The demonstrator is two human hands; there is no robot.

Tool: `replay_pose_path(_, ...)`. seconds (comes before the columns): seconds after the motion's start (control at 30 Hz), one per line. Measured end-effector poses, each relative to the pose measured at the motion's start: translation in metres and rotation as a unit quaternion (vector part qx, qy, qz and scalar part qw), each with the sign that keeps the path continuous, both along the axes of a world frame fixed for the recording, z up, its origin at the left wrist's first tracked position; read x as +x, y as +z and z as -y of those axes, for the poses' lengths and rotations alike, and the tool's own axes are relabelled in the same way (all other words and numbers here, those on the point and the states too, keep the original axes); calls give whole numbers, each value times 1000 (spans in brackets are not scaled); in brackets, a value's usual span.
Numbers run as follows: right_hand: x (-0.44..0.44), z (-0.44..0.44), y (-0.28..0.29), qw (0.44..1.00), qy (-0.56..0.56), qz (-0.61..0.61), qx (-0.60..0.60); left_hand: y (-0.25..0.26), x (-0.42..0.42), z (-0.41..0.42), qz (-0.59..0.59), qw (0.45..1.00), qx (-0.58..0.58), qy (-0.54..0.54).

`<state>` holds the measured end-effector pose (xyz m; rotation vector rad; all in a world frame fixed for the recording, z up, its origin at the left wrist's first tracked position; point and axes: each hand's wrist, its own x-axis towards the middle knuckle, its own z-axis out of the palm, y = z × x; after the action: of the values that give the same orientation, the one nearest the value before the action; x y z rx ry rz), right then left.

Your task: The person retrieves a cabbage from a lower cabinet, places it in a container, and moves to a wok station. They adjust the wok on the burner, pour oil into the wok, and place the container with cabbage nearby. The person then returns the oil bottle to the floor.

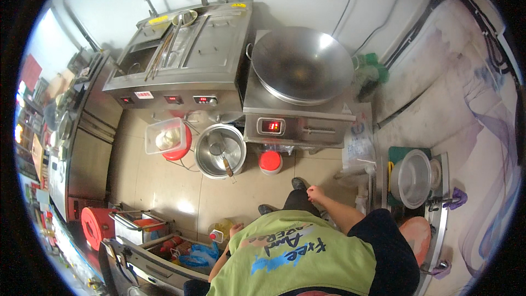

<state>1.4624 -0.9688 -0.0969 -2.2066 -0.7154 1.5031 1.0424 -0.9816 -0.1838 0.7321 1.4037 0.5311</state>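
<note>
My left hand [236, 229] hangs at my side, partly hidden by my green shirt, near a bottle of yellow oil [224, 227] with a red cap; its grip is unclear. My right hand [315, 194] is over my dark trouser leg, its fingers curled in, with nothing seen in it. Ahead, a large steel wok [303, 64] rests on a cooker whose red display [271, 126] is lit. On the floor before me are a steel pot [201, 152] with a wooden-handled strainer [227, 165] inside and a jar with a red lid [270, 161].
A steel cooking station [213, 45] with taps behind it stands left of the wok. A plastic tub [154, 140] with pale contents sits on a red stool [181, 151]. At right a clear basin [416, 179] lies by the sink. An open drawer [164, 261] and a red bin [95, 227] are at lower left.
</note>
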Motion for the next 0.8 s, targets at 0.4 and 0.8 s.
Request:
replay_pose_path(0.4,-24,-44,0,996,10,-25,87,84,22,-15,-138,974,39,175)
replay_pose_path(0.8,-43,-39,8,993,85,-48,64,68,19,-25,-92,979,86,163)
